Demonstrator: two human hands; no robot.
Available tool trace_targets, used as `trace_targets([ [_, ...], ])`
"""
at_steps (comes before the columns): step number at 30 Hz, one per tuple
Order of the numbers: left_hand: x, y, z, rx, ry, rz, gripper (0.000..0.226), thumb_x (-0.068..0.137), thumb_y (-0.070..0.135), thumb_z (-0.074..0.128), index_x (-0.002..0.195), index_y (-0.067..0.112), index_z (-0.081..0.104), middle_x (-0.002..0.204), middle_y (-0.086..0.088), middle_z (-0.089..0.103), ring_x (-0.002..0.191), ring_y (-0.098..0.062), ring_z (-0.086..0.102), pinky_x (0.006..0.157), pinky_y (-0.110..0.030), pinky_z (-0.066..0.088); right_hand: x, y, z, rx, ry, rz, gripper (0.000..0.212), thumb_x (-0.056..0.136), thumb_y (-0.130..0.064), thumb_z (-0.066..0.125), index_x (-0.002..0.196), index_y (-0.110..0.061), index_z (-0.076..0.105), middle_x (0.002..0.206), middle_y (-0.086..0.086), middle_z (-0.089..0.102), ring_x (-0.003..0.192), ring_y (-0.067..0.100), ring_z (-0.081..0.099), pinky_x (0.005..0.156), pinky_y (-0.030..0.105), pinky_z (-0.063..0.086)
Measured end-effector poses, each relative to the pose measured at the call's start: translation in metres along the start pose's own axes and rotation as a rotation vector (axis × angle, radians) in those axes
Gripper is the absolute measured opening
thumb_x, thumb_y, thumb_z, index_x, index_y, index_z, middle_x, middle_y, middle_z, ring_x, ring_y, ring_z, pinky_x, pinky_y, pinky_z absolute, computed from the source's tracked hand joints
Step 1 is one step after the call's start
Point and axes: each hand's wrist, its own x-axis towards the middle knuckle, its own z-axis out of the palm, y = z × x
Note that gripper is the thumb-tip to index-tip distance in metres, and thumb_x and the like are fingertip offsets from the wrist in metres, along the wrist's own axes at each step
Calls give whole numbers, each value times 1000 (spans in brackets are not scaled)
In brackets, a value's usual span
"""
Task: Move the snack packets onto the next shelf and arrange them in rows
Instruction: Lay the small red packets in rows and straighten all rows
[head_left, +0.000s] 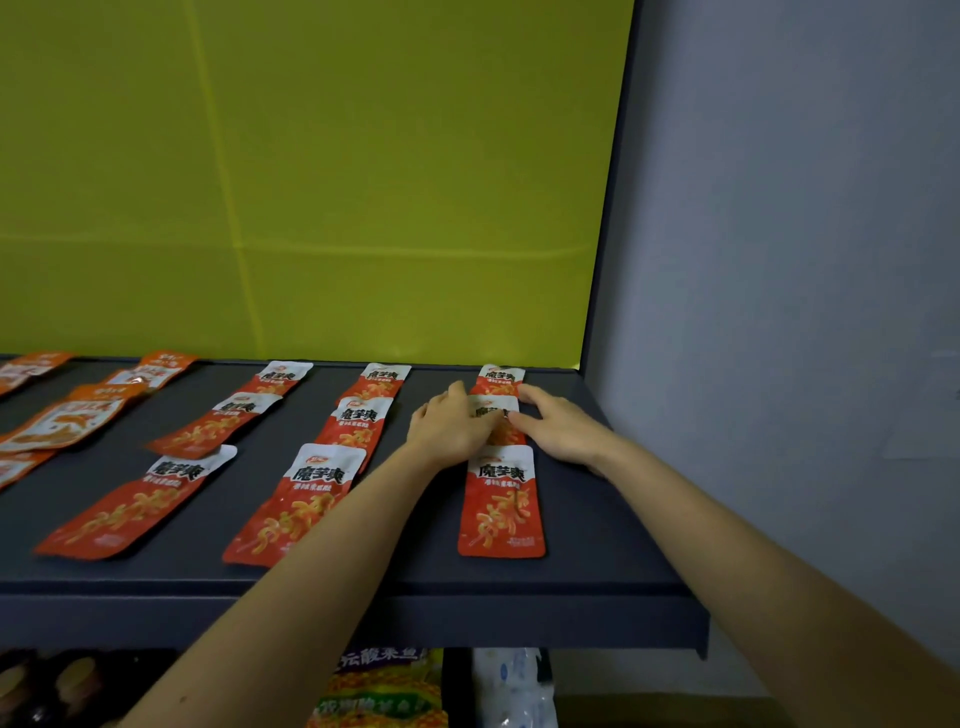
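Observation:
Red-and-white snack packets lie flat in rows on the dark shelf (582, 530). In the rightmost column a back packet (498, 378), a middle packet (493, 410) and a front packet (501, 501) line up. Both hands rest on the middle packet: my left hand (449, 423) covers its left side, my right hand (563, 423) presses its right edge. Fingers lie flat on it rather than closed around it. Two more columns of red packets (306, 493) (156, 499) lie to the left.
Orange packets (67, 421) lie at the shelf's far left. A yellow-green back panel (322, 182) rises behind the shelf, and a grey wall (805, 312) stands to the right. Below the shelf edge are bagged goods (384, 691) and dark jars (47, 686).

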Motion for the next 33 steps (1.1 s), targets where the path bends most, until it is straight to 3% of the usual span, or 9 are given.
trace_targets([
  [4,-1,-2,1,3,5,21,64,92,41,46,141,6,25,144,-15,38,136,-29,32,110,-38,25,6,6,5,-71,42,-3,51,93,-38,43,142,-28,33,143,8,45,127,28,47,104,45,40],
  [10,-6,-1,-1,26,-3,51,51,94,37,45,135,8,37,140,-14,43,133,-28,35,104,-36,30,5,8,7,-77,75,-11,48,94,-38,40,141,-27,36,140,8,48,125,29,48,103,47,40],
  [12,-7,-3,-3,-5,-13,47,44,94,35,45,127,6,44,137,-18,44,134,-31,34,105,-38,32,0,4,4,-15,63,-5,45,96,-35,39,139,-24,38,140,6,48,127,28,47,105,44,38],
  [15,-16,-5,-8,-85,-18,6,32,96,30,41,108,1,50,122,-19,53,121,-34,45,90,-36,38,-20,0,-6,60,-3,10,50,99,-28,38,146,-12,27,151,5,34,139,21,32,110,29,26],
  [19,-42,-7,-9,-111,-50,44,37,99,18,35,133,6,41,138,-11,47,126,-25,43,91,-25,34,-57,9,-12,49,-69,-28,55,99,-29,37,149,-16,18,155,-1,27,142,12,25,113,26,20],
  [21,-56,-8,-5,-90,-35,95,39,100,20,35,136,8,39,141,-8,44,129,-21,40,86,-19,32,-74,11,-12,41,-79,-66,53,99,-29,37,148,-19,20,153,-3,29,141,10,26,111,21,20],
  [24,-65,-9,-1,-40,3,142,39,100,24,33,133,4,42,139,-12,46,128,-24,40,96,-25,31,-86,6,-11,13,-80,-152,46,100,-24,37,145,-22,28,148,-9,37,138,8,31,100,13,23],
  [29,-64,-12,4,45,22,164,43,100,27,32,137,7,38,142,-11,44,134,-24,35,107,-30,27,-82,7,0,-62,-61,-227,45,98,-29,41,142,-31,31,138,-6,51,125,19,49,104,41,41],
  [33,-62,-14,5,138,41,201,41,100,25,30,137,9,40,147,-8,39,139,-22,30,111,-29,21,-80,9,2,-133,-58,-242,52,98,-33,39,147,-31,22,148,-12,38,137,12,34,109,40,35],
])
